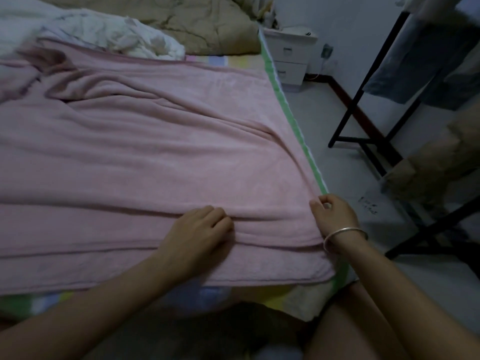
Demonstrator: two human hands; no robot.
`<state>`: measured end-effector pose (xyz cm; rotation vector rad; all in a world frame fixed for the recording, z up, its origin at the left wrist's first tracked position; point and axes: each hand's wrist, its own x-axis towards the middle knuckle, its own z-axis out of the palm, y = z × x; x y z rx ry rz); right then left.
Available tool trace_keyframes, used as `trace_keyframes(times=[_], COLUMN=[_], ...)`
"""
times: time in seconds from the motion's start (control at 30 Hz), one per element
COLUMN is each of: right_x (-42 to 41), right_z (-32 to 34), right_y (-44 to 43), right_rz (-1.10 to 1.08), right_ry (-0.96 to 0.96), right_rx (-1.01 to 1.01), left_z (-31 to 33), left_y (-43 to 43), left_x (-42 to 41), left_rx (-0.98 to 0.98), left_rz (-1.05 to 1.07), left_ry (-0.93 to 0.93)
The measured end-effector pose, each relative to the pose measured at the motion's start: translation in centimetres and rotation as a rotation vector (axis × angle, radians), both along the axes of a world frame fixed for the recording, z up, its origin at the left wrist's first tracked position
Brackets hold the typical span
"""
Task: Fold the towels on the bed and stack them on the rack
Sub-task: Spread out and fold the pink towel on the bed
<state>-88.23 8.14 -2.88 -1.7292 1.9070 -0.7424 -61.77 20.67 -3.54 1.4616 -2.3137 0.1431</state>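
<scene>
A pink towel (155, 157) lies spread across a bed (293, 118), covering most of the mattress from the near edge to the bedding heaped at the far end, its surface rumpled into long ridges that run toward the right-hand edge. A person leaning over the near side works with both hands at the towel's near right corner. The left hand (200, 229) rests knuckles-up on the cloth with its fingers curled into a raised ridge of towel, gripping it. The right hand (333, 214) — a silver bracelet (345, 233) on its wrist — pinches the towel's side edge between thumb and fingers, just where the cloth meets the green border of the bed sheet. The two hands sit near each other, with a bunched band of towel between them. At the far end of the bed lie a crumpled white cloth (117, 35) and a beige quilt (207, 24). Beside the bed, on the pale floor (324, 120), stands a black metal rack (363, 85) with a blue-grey garment (420, 63) hanging from it — well apart from the towel. A white nightstand (291, 58) with two drawers stands against the wall by the head of the bed.
</scene>
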Motion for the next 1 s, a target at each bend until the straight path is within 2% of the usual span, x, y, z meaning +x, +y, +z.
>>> trace_keyframes(times=[0.1,0.23,0.43,0.57,0.63,0.73,0.8,0.87,1.0], right_x=[-1.3,-4.0,-4.1,-3.2,-2.3,1.1,5.3,10.8,20.9], right_z=[1.1,3.3,-1.1,0.1,0.9,1.9,2.0,1.5,-0.6], right_y=[-0.1,1.1,3.8,3.9,4.1,4.7,5.0,5.6,7.6], right_rz=[-0.01,0.034,0.073,0.053,0.083,0.186,0.366,0.566,0.786], right_ry=[-0.14,-0.177,0.075,0.343,0.419,0.412,0.349,0.358,0.519], right_rx=[0.042,0.039,0.059,-0.029,-0.147,-0.418,-0.469,-0.387,-0.153], left_z=[1.8,2.8,0.6,0.4,0.6,1.4,1.8,1.7,0.9], left_y=[0.5,1.4,0.7,0.7,1.0,1.9,3.1,4.4,7.4], left_x=[-0.7,-3.0,-3.5,-3.6,-3.1,-1.6,0.8,4.5,14.4], left_rx=[0.106,0.238,0.324,0.282,0.305,0.369,0.344,0.24,0.027], left_rz=[-0.046,-0.25,-0.227,-0.256,-0.247,-0.196,-0.123,-0.01,0.302], left_ry=[0.142,0.083,-0.081,-0.128,-0.098,0.068,0.225,0.288,0.21])
